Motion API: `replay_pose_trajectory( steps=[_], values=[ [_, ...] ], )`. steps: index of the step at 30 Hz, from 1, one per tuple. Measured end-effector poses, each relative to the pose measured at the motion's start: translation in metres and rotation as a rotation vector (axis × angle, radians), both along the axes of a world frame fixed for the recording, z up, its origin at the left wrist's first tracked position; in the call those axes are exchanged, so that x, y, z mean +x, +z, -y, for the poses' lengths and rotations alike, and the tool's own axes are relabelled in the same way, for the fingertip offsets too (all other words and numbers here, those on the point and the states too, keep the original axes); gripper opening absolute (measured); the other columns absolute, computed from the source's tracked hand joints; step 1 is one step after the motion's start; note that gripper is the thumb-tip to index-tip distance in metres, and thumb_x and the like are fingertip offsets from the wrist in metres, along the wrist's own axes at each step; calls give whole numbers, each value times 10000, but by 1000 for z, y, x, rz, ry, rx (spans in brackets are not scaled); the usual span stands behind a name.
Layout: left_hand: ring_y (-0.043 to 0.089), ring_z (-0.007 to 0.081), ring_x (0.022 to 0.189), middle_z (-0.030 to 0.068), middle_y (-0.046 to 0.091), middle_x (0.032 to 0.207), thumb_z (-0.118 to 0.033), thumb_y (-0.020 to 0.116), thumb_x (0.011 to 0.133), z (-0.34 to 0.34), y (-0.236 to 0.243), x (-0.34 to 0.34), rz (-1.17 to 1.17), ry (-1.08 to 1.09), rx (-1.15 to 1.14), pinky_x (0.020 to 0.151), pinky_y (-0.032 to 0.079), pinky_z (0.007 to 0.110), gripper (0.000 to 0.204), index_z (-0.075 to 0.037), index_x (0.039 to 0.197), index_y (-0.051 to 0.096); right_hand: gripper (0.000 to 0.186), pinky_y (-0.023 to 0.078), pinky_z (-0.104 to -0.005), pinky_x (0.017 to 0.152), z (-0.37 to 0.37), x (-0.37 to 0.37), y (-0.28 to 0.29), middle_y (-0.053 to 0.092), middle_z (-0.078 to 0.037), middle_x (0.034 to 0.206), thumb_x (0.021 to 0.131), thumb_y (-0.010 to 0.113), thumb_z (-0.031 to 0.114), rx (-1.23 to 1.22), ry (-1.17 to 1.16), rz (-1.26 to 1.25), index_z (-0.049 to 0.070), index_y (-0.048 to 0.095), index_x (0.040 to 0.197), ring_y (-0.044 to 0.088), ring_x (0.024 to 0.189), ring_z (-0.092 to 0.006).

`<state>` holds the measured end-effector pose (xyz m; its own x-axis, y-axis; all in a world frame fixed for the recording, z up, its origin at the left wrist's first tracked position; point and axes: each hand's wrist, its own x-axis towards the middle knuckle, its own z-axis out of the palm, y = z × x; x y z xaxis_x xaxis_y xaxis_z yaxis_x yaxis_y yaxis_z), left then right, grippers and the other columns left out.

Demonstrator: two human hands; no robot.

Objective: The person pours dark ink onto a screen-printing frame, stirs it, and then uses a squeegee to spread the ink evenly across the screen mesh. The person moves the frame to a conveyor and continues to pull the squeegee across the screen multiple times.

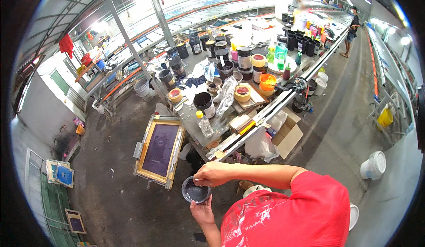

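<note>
My left hand grips the lower side of a round black bowl, with its thumb along the wall near the rim. Inside the bowl are dark contents with a greyish smear. Over the far rim, my right hand is closed in a pinch with its fingertips dipping toward the inside; a small pale bit shows at the fingers, too little to name. Just left of the bowl, a wood-framed printing screen with a dark purple mesh lies tilted beside the table corner.
The cluttered table ahead holds a black tub, a clear bottle with a yellow cap, tape rolls and an orange tub. Below its edge sits a cardboard box. A white bucket lies right; a person stands far off.
</note>
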<state>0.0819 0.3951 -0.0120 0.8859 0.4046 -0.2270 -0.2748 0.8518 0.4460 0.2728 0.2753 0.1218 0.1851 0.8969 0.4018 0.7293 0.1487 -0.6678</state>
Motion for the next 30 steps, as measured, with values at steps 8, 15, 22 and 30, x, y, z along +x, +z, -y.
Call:
replay_pose_trajectory(
  steps=[8, 15, 22, 30],
  values=[
    [473, 347, 1310, 132, 490, 1441, -312, 556, 923, 4, -10, -7, -34, 14, 67, 1096, 374, 577, 566, -94, 1431, 437, 183, 511, -448, 695, -9, -5, -2, 642, -170, 817, 955, 580, 184, 178, 8, 2, 20, 655, 983, 643, 776, -363],
    [459, 345, 1336, 166, 498, 1432, -281, 602, 923, 1, -6, -15, -34, 50, 39, 1100, 399, 557, 592, -14, 1420, 422, 235, 489, -472, 650, -6, 11, 4, 617, -183, 747, 929, 588, 205, 14, 23, 27, -4, 586, 822, 631, 727, -384],
    [430, 347, 1352, 150, 436, 1486, -307, 645, 928, 17, -2, -11, 26, 38, 83, 1111, 372, 555, 632, -41, 1446, 399, 191, 522, -439, 715, -7, 0, 1, 655, -165, 863, 955, 594, 191, 26, 81, -33, 19, 648, 1018, 660, 826, -351],
    [411, 342, 1371, 141, 417, 1509, -289, 627, 931, 13, -5, -12, 35, 62, 63, 1155, 295, 566, 636, -47, 1465, 383, 217, 498, -474, 636, -8, 12, 16, 634, -197, 732, 915, 599, 234, -184, -11, 63, 34, 645, 847, 643, 720, -393]
  ],
)
